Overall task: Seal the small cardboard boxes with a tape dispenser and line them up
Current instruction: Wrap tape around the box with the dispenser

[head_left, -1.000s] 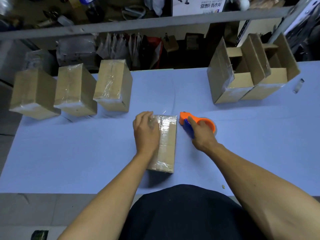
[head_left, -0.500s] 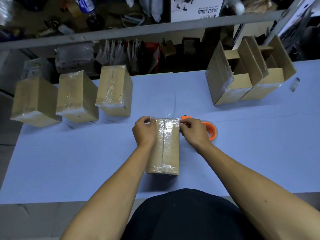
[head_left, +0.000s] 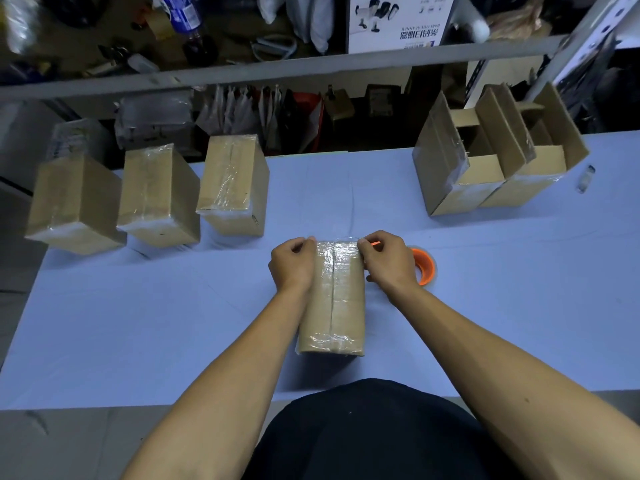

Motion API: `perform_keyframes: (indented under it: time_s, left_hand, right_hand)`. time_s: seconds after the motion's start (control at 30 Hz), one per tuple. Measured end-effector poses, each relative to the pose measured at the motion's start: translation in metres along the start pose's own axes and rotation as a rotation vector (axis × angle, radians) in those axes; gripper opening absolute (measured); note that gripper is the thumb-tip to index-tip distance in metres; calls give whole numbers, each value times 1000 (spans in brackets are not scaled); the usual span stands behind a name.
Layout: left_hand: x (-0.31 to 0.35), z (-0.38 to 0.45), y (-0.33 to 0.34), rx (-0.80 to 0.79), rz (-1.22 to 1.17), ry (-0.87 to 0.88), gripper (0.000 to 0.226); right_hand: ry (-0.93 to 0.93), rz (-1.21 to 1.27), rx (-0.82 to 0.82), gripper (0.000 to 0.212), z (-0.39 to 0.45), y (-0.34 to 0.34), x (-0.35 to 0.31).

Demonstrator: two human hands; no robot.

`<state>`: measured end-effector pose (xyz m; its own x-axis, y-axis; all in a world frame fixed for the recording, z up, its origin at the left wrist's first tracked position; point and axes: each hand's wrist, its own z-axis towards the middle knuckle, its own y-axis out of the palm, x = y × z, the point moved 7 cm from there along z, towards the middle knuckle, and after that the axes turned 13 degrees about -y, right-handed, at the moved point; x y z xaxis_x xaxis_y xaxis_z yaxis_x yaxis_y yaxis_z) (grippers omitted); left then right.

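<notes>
A small cardboard box (head_left: 334,306) lies lengthwise on the pale blue table (head_left: 138,323) in front of me, with clear tape across its far end. My left hand (head_left: 292,263) grips the box's far left corner, fingers curled. My right hand (head_left: 388,263) pinches the far right corner, where the clear tape wraps over the edge. The orange tape dispenser (head_left: 424,265) lies on the table just right of my right hand, mostly hidden behind it. Three taped boxes stand in a row at the back left: (head_left: 74,202), (head_left: 159,195), (head_left: 233,183).
Two cardboard boxes with their flaps up (head_left: 460,168), (head_left: 540,157) stand at the back right. A small clear piece (head_left: 586,178) lies near the right edge. A cluttered shelf (head_left: 277,74) runs behind the table. The table's near edge is close to my body.
My right hand let go of the tape dispenser and moved left to the box's far right corner. My left hand shifted from the box's top to its far left corner.
</notes>
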<state>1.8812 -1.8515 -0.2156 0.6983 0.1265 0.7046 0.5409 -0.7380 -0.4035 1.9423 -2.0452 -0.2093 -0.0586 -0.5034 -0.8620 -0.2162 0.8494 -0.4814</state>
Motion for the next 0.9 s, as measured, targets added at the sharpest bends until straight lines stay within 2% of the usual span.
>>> perform_keyframes:
  time_s: [0.13,0.3,0.53,0.73,0.9]
  left_hand:
    - [-6,-2,-4,27,-29,-46,14]
    - [-7,-5,-9,43,-31,-24,11]
    - [34,-10,-23,101,-84,169,6]
    - [74,-16,-38,145,-204,358,16]
    - [59,-17,-40,147,-261,366,11]
  right_hand:
    - [37,-14,19,13,0,0,1]
    - [40,-31,58,15,-4,-1,-5]
    - [-114,-45,90,13,12,-9,-52]
    - [-273,14,185,19,31,-14,-91]
    - [-272,125,160,26,26,-2,-85]
